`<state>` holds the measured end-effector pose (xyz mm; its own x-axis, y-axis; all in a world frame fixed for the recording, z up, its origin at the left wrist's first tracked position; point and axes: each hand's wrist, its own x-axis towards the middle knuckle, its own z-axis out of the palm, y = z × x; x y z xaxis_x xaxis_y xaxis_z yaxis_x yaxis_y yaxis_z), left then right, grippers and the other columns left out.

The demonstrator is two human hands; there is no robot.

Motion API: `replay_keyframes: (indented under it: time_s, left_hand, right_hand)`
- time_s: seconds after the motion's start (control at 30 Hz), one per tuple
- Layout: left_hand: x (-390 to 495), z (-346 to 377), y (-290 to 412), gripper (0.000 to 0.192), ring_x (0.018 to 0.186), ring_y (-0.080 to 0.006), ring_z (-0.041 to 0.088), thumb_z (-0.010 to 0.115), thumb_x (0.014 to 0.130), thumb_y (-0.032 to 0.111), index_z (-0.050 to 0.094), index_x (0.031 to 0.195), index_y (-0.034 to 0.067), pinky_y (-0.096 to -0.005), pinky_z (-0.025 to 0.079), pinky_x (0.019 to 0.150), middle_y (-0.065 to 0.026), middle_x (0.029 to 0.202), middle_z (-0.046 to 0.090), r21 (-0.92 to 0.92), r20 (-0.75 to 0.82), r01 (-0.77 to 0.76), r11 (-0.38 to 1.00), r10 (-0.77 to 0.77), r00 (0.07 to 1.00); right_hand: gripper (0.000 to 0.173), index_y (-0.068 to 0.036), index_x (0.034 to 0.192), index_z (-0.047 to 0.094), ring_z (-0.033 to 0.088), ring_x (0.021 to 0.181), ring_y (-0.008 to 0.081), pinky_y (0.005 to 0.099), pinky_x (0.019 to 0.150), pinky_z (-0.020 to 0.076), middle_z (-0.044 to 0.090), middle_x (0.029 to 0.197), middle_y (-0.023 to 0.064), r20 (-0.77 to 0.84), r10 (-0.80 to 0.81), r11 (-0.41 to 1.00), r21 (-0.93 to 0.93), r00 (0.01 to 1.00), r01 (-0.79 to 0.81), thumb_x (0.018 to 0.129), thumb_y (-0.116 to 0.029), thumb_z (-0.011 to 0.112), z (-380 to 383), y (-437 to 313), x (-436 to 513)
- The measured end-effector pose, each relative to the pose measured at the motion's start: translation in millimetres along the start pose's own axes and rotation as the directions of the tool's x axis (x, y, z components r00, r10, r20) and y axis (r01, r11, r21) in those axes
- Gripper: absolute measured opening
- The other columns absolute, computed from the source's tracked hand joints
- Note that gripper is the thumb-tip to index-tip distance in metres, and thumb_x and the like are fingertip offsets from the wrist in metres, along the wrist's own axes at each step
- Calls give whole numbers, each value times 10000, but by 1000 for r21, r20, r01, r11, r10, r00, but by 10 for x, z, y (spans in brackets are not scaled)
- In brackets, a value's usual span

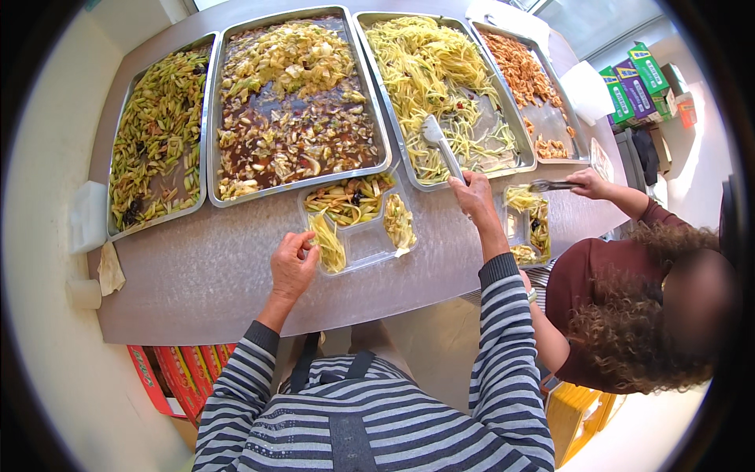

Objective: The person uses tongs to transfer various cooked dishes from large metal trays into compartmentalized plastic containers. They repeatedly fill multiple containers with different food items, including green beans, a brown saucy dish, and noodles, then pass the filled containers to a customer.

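Observation:
My right hand (473,197) holds metal food tongs (437,133), their head resting among shredded potato (433,62) in a steel tray (527,158). Below, on the table, a clear plastic compartment container (368,251) holds celery pieces with black fungus (354,200) at the top. Cabbage (398,223) fills its right compartment and potato shreds (328,245) its left one. The front middle compartment is bare. My left hand (293,265) is at the container's left side, fingers bent against the potato shreds; whether it grips them or the rim is unclear.
A co-worker's hand (590,184) holds tongs (551,185) over another filled container (527,227) at right. Steel trays of celery (159,130), cabbage (295,56) and brown fried pieces (522,65) line the table (206,283). A white plastic container (89,217) stands far left.

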<state>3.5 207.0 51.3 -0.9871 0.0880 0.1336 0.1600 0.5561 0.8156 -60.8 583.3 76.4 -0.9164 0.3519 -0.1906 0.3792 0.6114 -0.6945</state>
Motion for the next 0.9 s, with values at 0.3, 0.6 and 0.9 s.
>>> replay_keyframes:
  time_s: [0.3, 0.6, 0.9]
  left_hand:
    - [-70, -47, -267, 254, 579, -129, 524, 704, 762, 79, 671, 1011, 39, -278, 463, 559, -31, 750, 569, -54, 1, 47, 997, -47, 999]
    - [-32, 8, -391, 311, 575, -120, 524, 700, 771, 99, 674, 1077, 48, -279, 478, 577, -21, 769, 569, -83, 53, 39, 996, -35, 998]
    - [-38, 20, -337, 317, 608, -88, 498, 698, 790, 69, 669, 1102, 26, -239, 457, 587, -14, 777, 550, -113, 90, 67, 991, -57, 994]
  right_hand:
    - [192, -38, 738, 575, 435, 406, 55, 228, 350, 311, 498, 550, -18, 139, 86, 878, 458, 987, -141, 882, -154, 627, -41, -269, -845]
    - [159, -3, 827, 606, 514, 519, 82, 260, 467, 395, 530, 585, 1, 106, -50, 938, 348, 993, 10, 871, -151, 643, 392, -595, -2081]
    - [299, -5, 1070, 542, 611, 675, 404, 461, 583, 489, 618, 771, 196, 44, -283, 938, -198, 958, 286, 818, -124, 652, 1181, -477, -2668]
